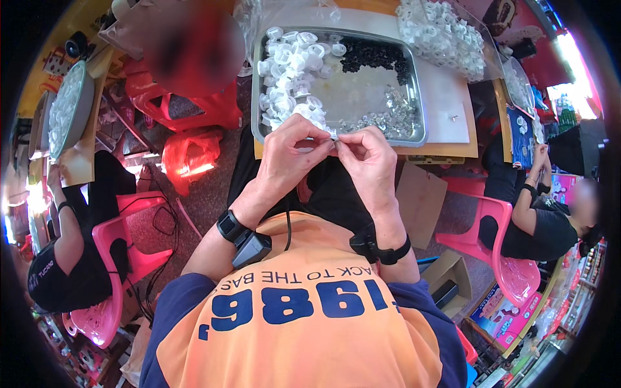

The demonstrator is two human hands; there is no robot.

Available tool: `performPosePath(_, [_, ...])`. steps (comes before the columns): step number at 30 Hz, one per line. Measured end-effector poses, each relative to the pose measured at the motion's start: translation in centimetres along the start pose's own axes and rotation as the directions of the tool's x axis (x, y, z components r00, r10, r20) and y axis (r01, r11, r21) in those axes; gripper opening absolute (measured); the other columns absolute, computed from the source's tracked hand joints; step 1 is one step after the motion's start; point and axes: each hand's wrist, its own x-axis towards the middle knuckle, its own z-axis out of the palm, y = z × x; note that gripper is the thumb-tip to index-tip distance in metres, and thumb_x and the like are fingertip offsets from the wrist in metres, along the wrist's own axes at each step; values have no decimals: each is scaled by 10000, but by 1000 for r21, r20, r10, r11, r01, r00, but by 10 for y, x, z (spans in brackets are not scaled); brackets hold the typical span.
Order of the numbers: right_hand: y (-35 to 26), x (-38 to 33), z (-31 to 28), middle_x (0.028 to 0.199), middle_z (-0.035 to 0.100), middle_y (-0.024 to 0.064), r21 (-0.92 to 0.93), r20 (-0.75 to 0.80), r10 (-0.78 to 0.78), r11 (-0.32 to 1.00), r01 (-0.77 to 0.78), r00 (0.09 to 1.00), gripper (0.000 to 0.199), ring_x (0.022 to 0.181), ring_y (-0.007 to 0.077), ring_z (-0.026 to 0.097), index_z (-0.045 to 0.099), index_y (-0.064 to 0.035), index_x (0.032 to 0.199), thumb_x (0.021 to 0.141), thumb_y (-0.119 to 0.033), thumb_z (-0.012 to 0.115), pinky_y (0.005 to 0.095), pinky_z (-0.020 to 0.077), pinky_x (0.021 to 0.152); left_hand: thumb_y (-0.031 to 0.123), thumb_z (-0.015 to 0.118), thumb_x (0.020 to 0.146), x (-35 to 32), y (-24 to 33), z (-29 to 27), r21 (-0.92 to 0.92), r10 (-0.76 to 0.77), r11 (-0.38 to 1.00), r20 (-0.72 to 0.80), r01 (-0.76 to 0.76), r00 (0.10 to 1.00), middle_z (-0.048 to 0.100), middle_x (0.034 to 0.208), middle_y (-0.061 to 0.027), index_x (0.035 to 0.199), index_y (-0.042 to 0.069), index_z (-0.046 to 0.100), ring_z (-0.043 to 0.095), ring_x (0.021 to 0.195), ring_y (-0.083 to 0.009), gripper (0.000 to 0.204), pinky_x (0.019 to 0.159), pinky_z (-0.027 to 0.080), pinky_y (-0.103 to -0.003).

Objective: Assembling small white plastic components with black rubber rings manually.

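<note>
Just past the near edge of a metal tray (424,123), my left hand (292,154) and my right hand (370,160) meet fingertip to fingertip. Both pinch a small white plastic part (333,135), mostly covered by the fingers, so its exact shape is hard to make out. White plastic pieces with round flanges (291,74) are heaped in the tray's left side. Small black parts (375,57) lie at its far right, and small clear pieces (391,116) are spread at its near right. My wrists wear black bands.
A clear bag of white parts (443,39) lies beyond the tray on the right. Co-workers sit on pink chairs (495,239) at both sides. A basin of white parts (71,110) stands far left, near a red plastic bag (191,155). An open cardboard box (449,278) sits low right.
</note>
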Motion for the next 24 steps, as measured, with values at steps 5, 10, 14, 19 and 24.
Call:
performPosePath(5, [-22,-2,0,800,570,81,-210,-14,-234,951,226,972,182,669,189,613,600,-11,813,708,91,709,282,508,587,-65,745,692,-1,2,-6,218,350,917,-35,-334,936,644,822,-89,866,26,666,653,777,-204,212,653,537,-283])
performPosePath(10, [-27,-4,-4,807,577,77,-302,15,-435,856,419,900,224,716,213,610,608,-28,826,682,100,721,291,504,619,-92,750,659,-3,6,-12,207,490,854,-10,-478,871,660,847,-105,885,36,659,656,765,-211,276,645,533,-288])
performPosePath(14, [-29,-4,-3,817,578,75,-302,33,-462,841,450,886,244,727,214,622,609,-32,854,682,101,720,301,516,610,-90,754,653,-7,7,-14,237,518,832,-7,-502,855,658,845,-109,877,31,656,657,760,-212,273,652,535,-286])
performPosePath(19, [-30,-2,-4,825,577,69,-311,69,-480,822,476,874,267,733,215,630,605,-39,882,682,98,718,303,523,586,-90,755,652,-7,3,-12,251,540,818,-30,-517,841,657,842,-112,875,25,653,658,753,-215,271,656,536,-285])
performPosePath(24, [-30,3,-8,803,565,72,-304,81,-469,829,470,880,244,704,227,613,579,-40,851,689,87,710,313,516,578,-89,758,649,-4,3,-5,200,479,866,-65,-459,875,656,826,-108,851,21,649,652,735,-204,255,646,530,-275])
